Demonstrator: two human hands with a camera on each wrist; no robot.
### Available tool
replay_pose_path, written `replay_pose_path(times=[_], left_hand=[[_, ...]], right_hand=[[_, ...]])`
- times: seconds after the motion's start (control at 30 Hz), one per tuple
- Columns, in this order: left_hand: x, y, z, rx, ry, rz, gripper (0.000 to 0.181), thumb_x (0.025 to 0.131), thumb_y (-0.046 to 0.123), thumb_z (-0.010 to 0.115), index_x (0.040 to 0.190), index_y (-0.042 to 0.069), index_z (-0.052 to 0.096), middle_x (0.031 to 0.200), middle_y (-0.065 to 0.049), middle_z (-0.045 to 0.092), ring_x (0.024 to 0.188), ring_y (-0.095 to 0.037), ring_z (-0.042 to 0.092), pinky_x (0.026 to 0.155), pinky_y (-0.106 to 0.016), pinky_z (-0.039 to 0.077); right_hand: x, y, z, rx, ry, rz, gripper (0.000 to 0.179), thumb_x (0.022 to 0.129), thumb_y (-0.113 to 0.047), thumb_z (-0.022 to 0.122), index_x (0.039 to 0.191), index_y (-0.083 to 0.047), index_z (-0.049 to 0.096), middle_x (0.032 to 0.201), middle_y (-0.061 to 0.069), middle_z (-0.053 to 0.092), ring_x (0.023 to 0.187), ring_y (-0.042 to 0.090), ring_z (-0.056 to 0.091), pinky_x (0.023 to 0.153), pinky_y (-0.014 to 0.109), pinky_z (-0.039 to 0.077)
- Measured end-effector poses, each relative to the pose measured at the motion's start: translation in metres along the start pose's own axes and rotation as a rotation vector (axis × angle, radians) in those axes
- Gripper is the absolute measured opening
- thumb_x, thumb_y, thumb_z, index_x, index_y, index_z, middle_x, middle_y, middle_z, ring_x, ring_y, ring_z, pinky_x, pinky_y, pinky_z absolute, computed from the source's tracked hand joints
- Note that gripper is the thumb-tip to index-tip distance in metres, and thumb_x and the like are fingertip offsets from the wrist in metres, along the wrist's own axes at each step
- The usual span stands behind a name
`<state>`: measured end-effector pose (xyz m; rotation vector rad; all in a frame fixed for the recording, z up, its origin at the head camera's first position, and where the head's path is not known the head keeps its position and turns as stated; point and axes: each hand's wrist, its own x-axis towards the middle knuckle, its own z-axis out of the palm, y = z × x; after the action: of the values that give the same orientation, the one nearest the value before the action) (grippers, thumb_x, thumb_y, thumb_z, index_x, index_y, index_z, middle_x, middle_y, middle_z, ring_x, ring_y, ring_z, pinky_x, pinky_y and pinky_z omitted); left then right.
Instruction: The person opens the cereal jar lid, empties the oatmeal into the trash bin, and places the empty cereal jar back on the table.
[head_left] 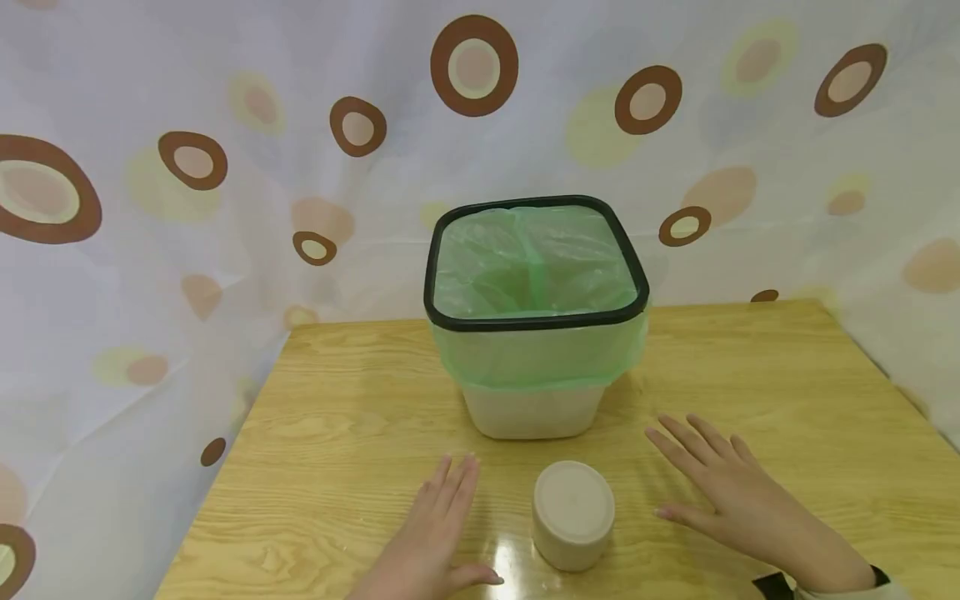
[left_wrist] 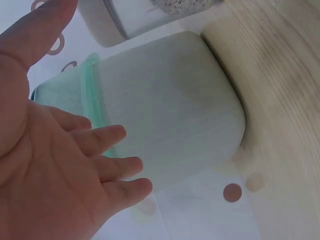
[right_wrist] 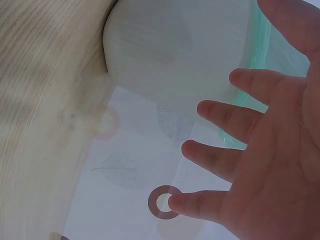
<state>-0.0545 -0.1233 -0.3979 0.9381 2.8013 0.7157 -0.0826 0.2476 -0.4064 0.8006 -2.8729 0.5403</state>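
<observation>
A small round container with a beige top (head_left: 573, 504) stands upright on the table in front of the bin. In the left wrist view part of this container (left_wrist: 145, 15) shows a see-through side with something grainy inside. My left hand (head_left: 438, 533) is to its left, fingers straight and thumb out, apart from it. To its right my right hand (head_left: 720, 492) is spread, also holding nothing. Behind the container stands a white bin (head_left: 534, 412) with a black rim, lined with a green plastic bag (head_left: 540, 354) folded over its outside.
The wooden table (head_left: 337, 433) reaches back to a patterned white cloth (head_left: 375, 200) hanging behind it and along the left and right sides. The bin stands at the table's back middle, near the cloth.
</observation>
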Motion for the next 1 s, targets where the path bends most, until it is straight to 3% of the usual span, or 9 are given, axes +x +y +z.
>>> replay_pose_path(times=[0.17, 0.3, 0.63, 1.0], left_hand=[[0.003, 0.002, 0.005, -0.026, -0.016, -0.021, 0.107, 0.081, 0.051, 0.068, 0.152, -0.004, 0.011, 0.157, -0.024, 0.015, 0.143, -0.046, 0.010, 0.105, -0.064, 0.024], [0.005, 0.004, 0.010, -0.007, 0.010, -0.023, 0.108, 0.079, 0.051, 0.071, 0.151, -0.005, 0.014, 0.155, -0.025, 0.020, 0.143, -0.045, 0.013, 0.105, -0.062, 0.027], [0.008, 0.008, 0.027, 0.013, 0.153, 0.089, 0.106, 0.077, 0.047, 0.077, 0.146, -0.012, 0.021, 0.148, -0.032, 0.032, 0.137, -0.050, 0.025, 0.098, -0.062, 0.037], [0.018, 0.018, 0.030, -0.160, 0.002, -0.038, 0.109, 0.079, 0.045, 0.076, 0.150, -0.009, 0.014, 0.153, -0.029, 0.022, 0.141, -0.046, 0.017, 0.104, -0.062, 0.029]], right_hand=[[0.001, -0.001, 0.001, 0.008, 0.003, -0.007, 0.081, 0.083, -0.042, 0.072, 0.151, -0.019, 0.034, 0.154, 0.011, 0.032, 0.134, 0.050, 0.029, 0.089, 0.078, 0.026], [0.002, -0.003, 0.003, 0.024, 0.009, -0.015, 0.082, 0.083, -0.042, 0.072, 0.152, -0.023, 0.033, 0.153, 0.011, 0.033, 0.135, 0.049, 0.029, 0.089, 0.078, 0.026], [0.000, -0.006, 0.004, 0.045, 0.039, -0.020, 0.081, 0.083, -0.040, 0.074, 0.151, -0.020, 0.035, 0.153, 0.010, 0.034, 0.135, 0.047, 0.029, 0.088, 0.078, 0.027], [0.000, -0.008, 0.007, 0.042, 0.076, -0.055, 0.082, 0.082, -0.041, 0.074, 0.152, -0.022, 0.034, 0.153, 0.006, 0.034, 0.133, 0.047, 0.032, 0.087, 0.077, 0.030]])
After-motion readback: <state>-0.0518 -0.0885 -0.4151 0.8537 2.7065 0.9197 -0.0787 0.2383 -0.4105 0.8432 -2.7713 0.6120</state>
